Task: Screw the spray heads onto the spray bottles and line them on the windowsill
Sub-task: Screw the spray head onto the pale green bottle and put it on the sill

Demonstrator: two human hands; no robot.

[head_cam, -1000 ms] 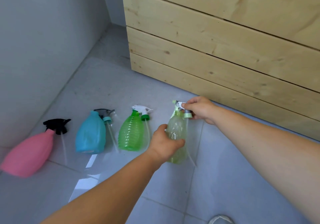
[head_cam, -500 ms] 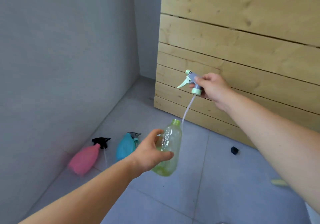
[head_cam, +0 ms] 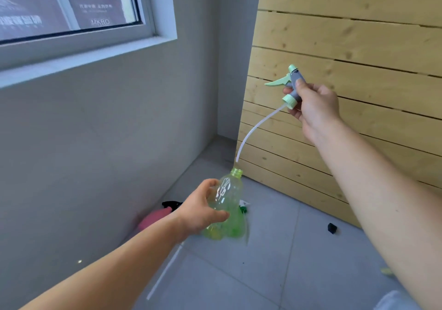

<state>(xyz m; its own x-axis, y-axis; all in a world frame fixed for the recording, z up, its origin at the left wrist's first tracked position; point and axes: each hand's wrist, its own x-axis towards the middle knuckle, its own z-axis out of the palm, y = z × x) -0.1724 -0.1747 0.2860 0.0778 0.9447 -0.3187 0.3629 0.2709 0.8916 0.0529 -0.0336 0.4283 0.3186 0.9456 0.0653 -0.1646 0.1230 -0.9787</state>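
Lifted higher now, right hand (head_cam: pixel 313 107) grips the spray head (head_cam: pixel 292 87) above left hand's (head_cam: pixel 201 210) bottle (head_cam: pixel 229 204); tube (head_cam: pixel 253 130) tip just over its rim.

Plastic, pale wood, matt plaster and smooth floor tiles.
The spray bottle (head_cam: pixel 228 204) is thin, clear, greenish plastic with glossy highlights. The spray head (head_cam: pixel 290 87) is matt plastic, grey with mint-green parts, and its dip tube (head_cam: pixel 253 130) is soft, translucent white plastic. The plank wall (head_cam: pixel 346 70) is bare light wood with knots and visible grain. The side wall (head_cam: pixel 95 130) looks like matt grey plaster. The floor tiles (head_cam: pixel 263 273) are smooth grey with a light sheen.
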